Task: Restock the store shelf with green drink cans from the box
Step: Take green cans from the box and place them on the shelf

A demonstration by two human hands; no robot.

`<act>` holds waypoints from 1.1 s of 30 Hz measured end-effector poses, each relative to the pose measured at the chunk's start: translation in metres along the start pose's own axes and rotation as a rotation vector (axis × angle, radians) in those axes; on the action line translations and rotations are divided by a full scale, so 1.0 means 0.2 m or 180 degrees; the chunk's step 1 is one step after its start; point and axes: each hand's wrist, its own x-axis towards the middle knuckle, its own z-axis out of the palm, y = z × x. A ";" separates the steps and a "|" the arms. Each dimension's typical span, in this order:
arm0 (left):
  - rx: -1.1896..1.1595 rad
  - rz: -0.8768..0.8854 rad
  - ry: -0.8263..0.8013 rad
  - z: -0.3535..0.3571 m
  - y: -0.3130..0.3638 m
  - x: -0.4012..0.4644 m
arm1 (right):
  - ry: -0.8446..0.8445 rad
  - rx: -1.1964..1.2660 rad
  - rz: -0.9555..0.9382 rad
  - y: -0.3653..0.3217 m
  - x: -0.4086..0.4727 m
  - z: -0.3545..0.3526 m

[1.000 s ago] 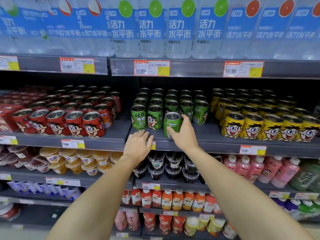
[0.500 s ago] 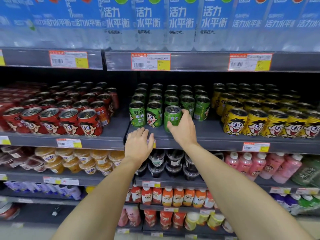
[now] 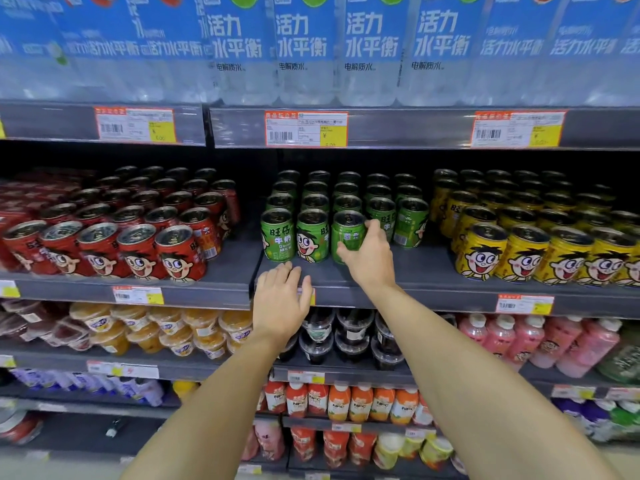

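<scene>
Rows of green drink cans (image 3: pixel 313 239) stand on the dark middle shelf (image 3: pixel 415 275). My right hand (image 3: pixel 369 252) grips the third green can (image 3: pixel 347 233) of the front row, which stands upright on the shelf next to two others. My left hand (image 3: pixel 282 299) lies flat on the shelf's front edge below the cans, fingers apart and holding nothing. The box is not in view.
Red cans (image 3: pixel 138 244) fill the shelf to the left, yellow cans (image 3: pixel 526 251) to the right. Bare shelf shows in front of the two rightmost green columns. Large water bottles (image 3: pixel 304 46) stand above; cups and bottles fill the lower shelves.
My right hand has pushed the green can back into line with the front row. The left hand has stayed on the shelf edge. The view has tilted down slightly.
</scene>
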 end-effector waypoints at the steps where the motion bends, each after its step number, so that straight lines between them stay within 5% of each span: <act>1: -0.0016 -0.0001 -0.0008 0.00 0.00 0.00 | -0.0012 -0.0006 0.0006 0.00 0.01 0.00; 9: 0.0099 0.0047 -0.0258 -0.04 0.01 0.01 | -0.0177 -0.0354 0.0037 -0.03 0.02 -0.03; 20: 0.0150 -0.0027 -0.0407 -0.08 0.04 0.01 | -0.1402 -0.1402 0.0035 -0.03 -0.15 -0.08; 26: 0.0089 -0.0028 -0.0541 -0.10 0.04 0.02 | -0.1181 -0.2341 -0.0579 0.07 -0.24 0.03; 33: -0.0007 -0.0092 -0.1265 -0.18 0.04 0.11 | -0.0962 -0.2366 -0.0591 0.09 -0.27 0.06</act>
